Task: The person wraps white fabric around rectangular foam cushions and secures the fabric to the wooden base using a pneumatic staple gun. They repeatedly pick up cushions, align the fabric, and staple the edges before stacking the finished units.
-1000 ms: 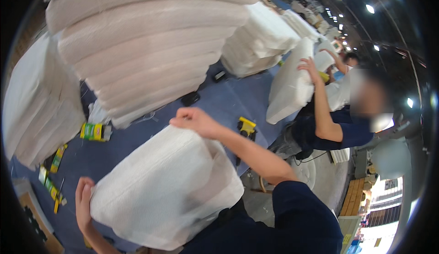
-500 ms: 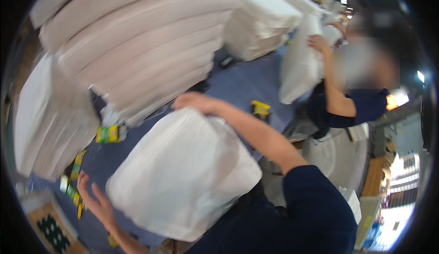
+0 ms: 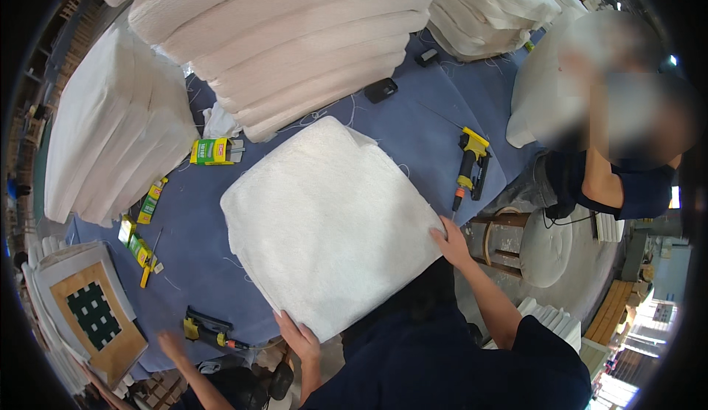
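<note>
A white, squarish, fabric-covered cushion (image 3: pixel 332 226) lies over the near edge of the blue tabletop (image 3: pixel 199 262); the left hand (image 3: pixel 301 340) touches it by its near corner, the right hand (image 3: pixel 453 246) by its right corner, fingers loosely extended, any grip beneath hidden. Even support from both sides would keep it level, clear of the yellow-and-black pistol-shaped tool (image 3: pixel 470 161) at right

Grey flr (image 3: pixel 592 264); rnd wood-legged stool (image 3: pixel 547 254); bright window (image 3: pixel 618 390) R; ceiling lts (image 3: pixel 673 60)
</note>
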`<state>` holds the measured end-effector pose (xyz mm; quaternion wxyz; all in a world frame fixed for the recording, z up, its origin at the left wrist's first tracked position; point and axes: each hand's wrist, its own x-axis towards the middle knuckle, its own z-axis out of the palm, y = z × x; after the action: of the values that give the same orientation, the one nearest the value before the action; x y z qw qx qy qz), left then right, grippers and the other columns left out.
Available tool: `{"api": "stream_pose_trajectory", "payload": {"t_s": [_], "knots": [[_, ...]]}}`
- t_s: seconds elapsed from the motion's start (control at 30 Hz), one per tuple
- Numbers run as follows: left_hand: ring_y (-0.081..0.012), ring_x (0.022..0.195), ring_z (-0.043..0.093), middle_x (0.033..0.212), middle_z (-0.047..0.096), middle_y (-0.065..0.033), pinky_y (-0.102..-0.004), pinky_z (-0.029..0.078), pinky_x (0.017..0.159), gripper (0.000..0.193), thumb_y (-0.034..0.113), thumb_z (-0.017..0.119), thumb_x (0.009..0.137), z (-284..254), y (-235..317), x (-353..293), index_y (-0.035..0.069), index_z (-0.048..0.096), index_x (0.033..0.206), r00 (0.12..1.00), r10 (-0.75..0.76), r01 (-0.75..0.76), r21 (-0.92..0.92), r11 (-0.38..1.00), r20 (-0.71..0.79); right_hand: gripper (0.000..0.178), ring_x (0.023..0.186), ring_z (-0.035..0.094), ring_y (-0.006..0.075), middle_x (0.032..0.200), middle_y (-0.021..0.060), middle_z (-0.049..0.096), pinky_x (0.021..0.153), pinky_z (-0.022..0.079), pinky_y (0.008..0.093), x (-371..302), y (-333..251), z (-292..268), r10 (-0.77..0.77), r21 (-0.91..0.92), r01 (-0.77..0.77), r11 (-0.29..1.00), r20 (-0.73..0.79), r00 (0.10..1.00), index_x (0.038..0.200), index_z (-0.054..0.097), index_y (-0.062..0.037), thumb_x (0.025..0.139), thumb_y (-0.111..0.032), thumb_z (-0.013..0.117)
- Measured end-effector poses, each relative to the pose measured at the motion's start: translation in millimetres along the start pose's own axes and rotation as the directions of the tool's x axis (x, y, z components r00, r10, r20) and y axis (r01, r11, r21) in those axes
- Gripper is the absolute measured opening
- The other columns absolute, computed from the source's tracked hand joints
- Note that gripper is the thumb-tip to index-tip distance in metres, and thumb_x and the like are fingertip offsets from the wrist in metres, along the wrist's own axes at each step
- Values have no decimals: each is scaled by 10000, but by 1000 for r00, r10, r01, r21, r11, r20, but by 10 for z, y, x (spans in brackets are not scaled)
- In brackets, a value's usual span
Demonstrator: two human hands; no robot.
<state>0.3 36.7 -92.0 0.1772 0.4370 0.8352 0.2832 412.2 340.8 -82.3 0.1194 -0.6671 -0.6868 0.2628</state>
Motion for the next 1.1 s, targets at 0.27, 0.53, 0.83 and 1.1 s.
{"api": "stream_pose_trajectory", "payload": {"t_s": [0.27, 0.53, 0.83, 1.1], "knots": [[-503, 1567, 295, 1691, 316, -334, -535, 246, 1291, 720, 359, 572, 1080, 523, -779, -612, -72, 372, 1621, 769, -551, 569, -740, 358, 324, 947, 1284, 656, 419, 1382, 272, 684, 1130, 478, 452, -64, 180, -209, 263, 176, -366, 914, 431, 863, 1448, 623, 24, 989, -796, 503], [-474, 1417, 449, 1513, 482, -324, -527, 347, 1202, 598, 373, 580, 1084, 272, 176, -328, -63, 499, 1487, 921, -389, 380, -198, 904, -7, 1167, 1386, 588, 457, 1421, 332, 644, 1158, 459, 472, 261, 155, -178, 94, 46, -131, 990, 463, 881, 1433, 622, 76, 914, -941, 381], [-441, 1249, 624, 1313, 669, -314, -517, 460, 1101, 507, 388, 590, 1090, -442, 119, -441, -53, 641, 1335, 865, -409, 459, 126, 879, -292, 1097, 830, 783, 273, 1012, 188, 774, 715, 645, 371, -983, 437, 83, -40, 434, -333, 837, 656, 754, 1275, 719, -11, 931, -956, 284], [-506, 1611, 212, 1713, 288, -325, -647, 121, 1294, 817, 433, 634, 1007, 1053, 1416, -39, -19, 383, 1640, 706, 675, -707, 247, 662, 211, 529, 778, 665, 184, 897, 54, 639, 684, 570, 380, -1663, 745, 1286, 289, 811, -585, -9, 562, 775, 1074, 645, -123, 1060, -637, 519]]}}
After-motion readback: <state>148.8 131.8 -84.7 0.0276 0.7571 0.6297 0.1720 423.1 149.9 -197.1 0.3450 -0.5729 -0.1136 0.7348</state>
